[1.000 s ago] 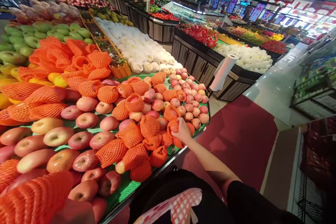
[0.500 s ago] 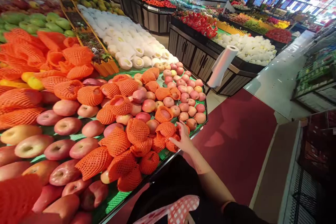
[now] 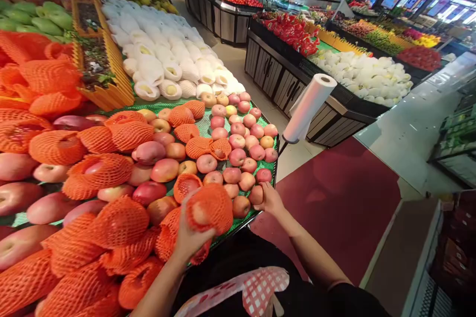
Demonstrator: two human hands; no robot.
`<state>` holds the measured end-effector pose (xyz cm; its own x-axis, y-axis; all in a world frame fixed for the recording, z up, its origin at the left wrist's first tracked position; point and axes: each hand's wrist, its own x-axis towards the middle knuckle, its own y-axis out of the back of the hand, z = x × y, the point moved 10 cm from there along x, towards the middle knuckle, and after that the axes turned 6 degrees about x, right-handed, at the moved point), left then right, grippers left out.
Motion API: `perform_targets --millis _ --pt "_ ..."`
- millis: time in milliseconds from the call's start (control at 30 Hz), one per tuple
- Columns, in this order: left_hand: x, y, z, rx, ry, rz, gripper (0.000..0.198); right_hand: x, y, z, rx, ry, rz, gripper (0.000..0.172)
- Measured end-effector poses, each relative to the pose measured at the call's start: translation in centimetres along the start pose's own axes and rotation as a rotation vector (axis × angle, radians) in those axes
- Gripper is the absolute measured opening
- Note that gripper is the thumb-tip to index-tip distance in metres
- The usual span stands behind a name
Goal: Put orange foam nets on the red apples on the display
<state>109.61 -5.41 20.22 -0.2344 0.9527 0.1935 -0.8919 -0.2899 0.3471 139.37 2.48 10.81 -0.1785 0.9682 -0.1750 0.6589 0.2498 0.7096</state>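
Note:
My left hand [image 3: 185, 232] is closed around an apple in an orange foam net [image 3: 217, 205], held above the front edge of the display. The fruit inside shows only in part through the net's opening. At the front right corner, my right hand [image 3: 271, 200] has its fingers curled on a bare apple [image 3: 257, 195]; the fingertips are partly hidden. Beside it rests another bare apple [image 3: 241, 207] on the green mat [image 3: 203, 126]. More netted apples [image 3: 121, 222] lie to the left of my left hand, mixed with bare red apples.
White-netted fruit [image 3: 173, 67] fills the section behind, next to a yellow-fenced planter [image 3: 122, 77]. A roll of plastic bags [image 3: 309, 109] stands past the right corner. Beyond it is another produce stand [image 3: 275, 74]. Red floor covering [image 3: 345, 198] lies to the right.
My left hand has come into view gripping a netted apple. My right hand has left the netted apples for a bare one at the corner. The view has shifted right.

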Motion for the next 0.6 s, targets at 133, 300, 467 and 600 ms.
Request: perform_targets --millis 133,300,467,600 --pt "3.0 -8.2 2.1 -0.121 0.142 0.0 0.084 0.3 2.8 1.9 0.314 0.016 -0.015 0.069" --pt "5.6 -12.7 1.6 -0.166 0.281 0.045 0.081 3.2 5.1 4.7 0.63 0.041 -0.187 0.079" --pt "5.7 -14.4 0.1 -0.152 0.351 0.058 0.084 7.3 5.0 4.2 0.382 0.105 -0.475 0.078" --pt "4.9 -15.9 -0.5 -0.194 0.398 0.024 0.091 9.3 4.8 2.2 0.128 0.268 -0.64 0.072"
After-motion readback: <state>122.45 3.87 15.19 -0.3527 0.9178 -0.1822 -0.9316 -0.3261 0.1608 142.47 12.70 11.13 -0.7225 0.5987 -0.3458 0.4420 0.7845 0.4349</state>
